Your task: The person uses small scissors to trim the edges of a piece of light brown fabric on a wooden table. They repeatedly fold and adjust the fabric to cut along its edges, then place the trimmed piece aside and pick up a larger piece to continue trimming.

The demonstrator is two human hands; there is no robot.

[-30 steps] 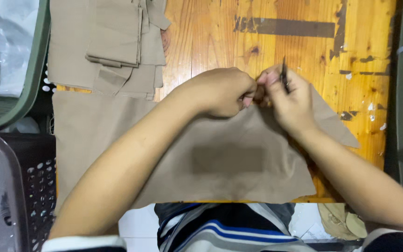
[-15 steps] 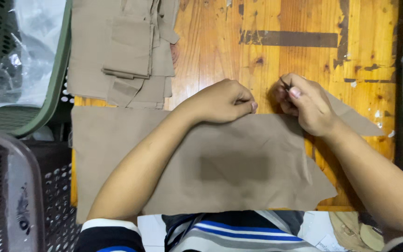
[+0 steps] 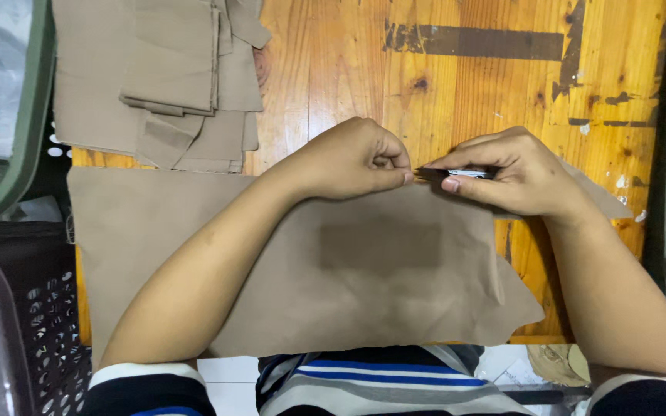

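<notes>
A large tan cloth piece (image 3: 287, 270) lies flat across the wooden counter (image 3: 456, 85), near its front edge. The left hand (image 3: 356, 158) is curled, pinching the cloth's top edge to steady it. The right hand (image 3: 514, 169) pinches a small dark tool (image 3: 456, 174) against that edge. A pile of cut pieces (image 3: 163, 77) sits behind. Since half a second ago, the hands have closed together.

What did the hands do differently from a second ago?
The right hand tipped its small dark tool from pointing up to lying flat at the top edge of the tan cloth. The left hand went from touching the right hand to pinching the edge beside it. The cloth stack stayed put.
</notes>
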